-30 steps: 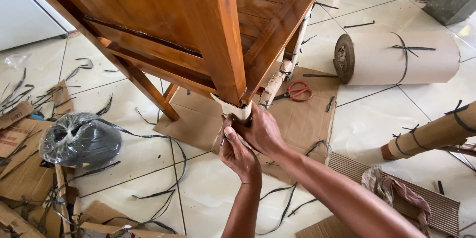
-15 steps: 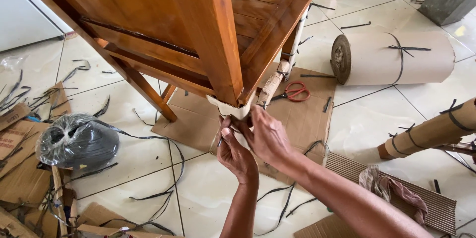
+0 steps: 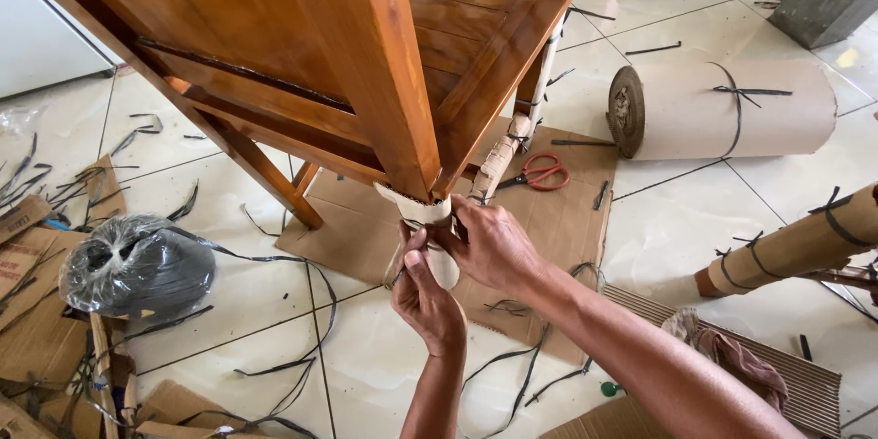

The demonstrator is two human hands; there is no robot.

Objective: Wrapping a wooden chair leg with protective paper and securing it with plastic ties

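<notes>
Orange-brown chair [image 3: 366,46], red-handled scissors [image 3: 540,171], tan cardboard wrap [image 3: 430,219]

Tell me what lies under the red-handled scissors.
The scissors lie on a flat cardboard sheet spread on the tiled floor. Whatever is beneath that sheet is covered and cannot be seen.

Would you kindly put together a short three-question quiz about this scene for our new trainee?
1. True or false: both hands are on the cardboard wrap around the wooden chair's leg.
2. Which tool lies on the flat cardboard sheet beyond the hands? A) pliers B) red-handled scissors C) hammer
3. Fill in: the large paper roll on the floor is tied with a dark ____.

Key
1. True: the left hand and right hand both grip it.
2. B, the red-handled scissors.
3. Strap.
</notes>
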